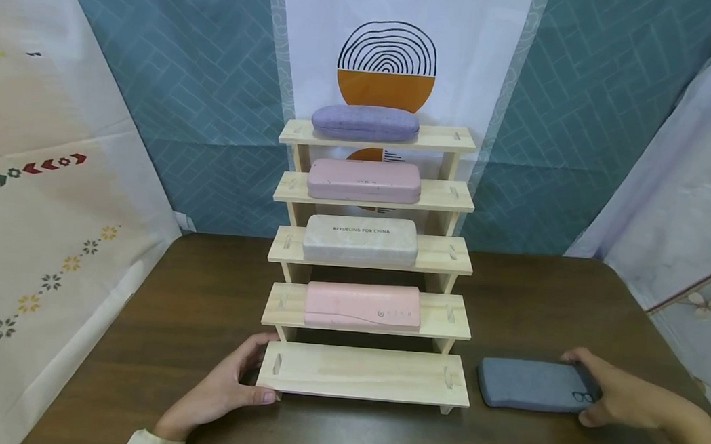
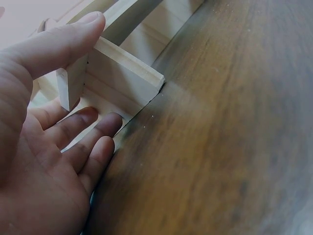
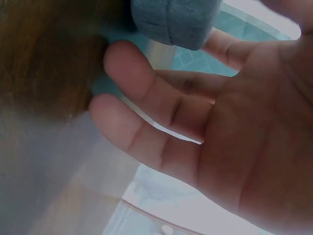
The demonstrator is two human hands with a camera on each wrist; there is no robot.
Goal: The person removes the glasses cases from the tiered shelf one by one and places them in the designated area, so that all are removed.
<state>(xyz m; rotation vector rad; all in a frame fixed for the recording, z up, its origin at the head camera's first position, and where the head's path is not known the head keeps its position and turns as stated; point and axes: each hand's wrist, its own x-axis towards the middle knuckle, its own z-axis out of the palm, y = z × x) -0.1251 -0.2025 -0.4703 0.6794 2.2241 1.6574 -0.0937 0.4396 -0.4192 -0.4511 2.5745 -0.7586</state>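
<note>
The left hand (image 1: 223,387) holds the left end of the lowest step of a pale wooden five-step rack (image 1: 364,373), its thumb against the front and its other fingers loosely bent round the side. The right hand (image 1: 626,398), to the right of the rack, grips the far end of a blue-grey, rounded oblong glasses case (image 1: 529,384), thumb on the near side and fingers on the far side. This case lies just beside the rack's lowest step, apart from it, with a small dark spectacles mark at its gripped end; whether it is slightly lifted, I cannot tell.

The rack's lowest step is bare. On the second step up lies a light pink oblong case (image 1: 362,307) with a curved flap line; on the third, a whitish marbled case (image 1: 360,243) lettered "REFUELING FOR CHINA"; on the fourth, a mauve-pink rounded case (image 1: 364,182); on the top, a purple case with tapered ends (image 1: 365,123).

Under the rack spreads a dark brown wood-grained surface (image 1: 528,300). Behind the rack hangs a teal cloth with a white middle panel (image 1: 175,68), printed with black arcs over an orange half-disc. Well left of the rack is a white cloth with coloured flower motifs (image 1: 76,184).
</note>
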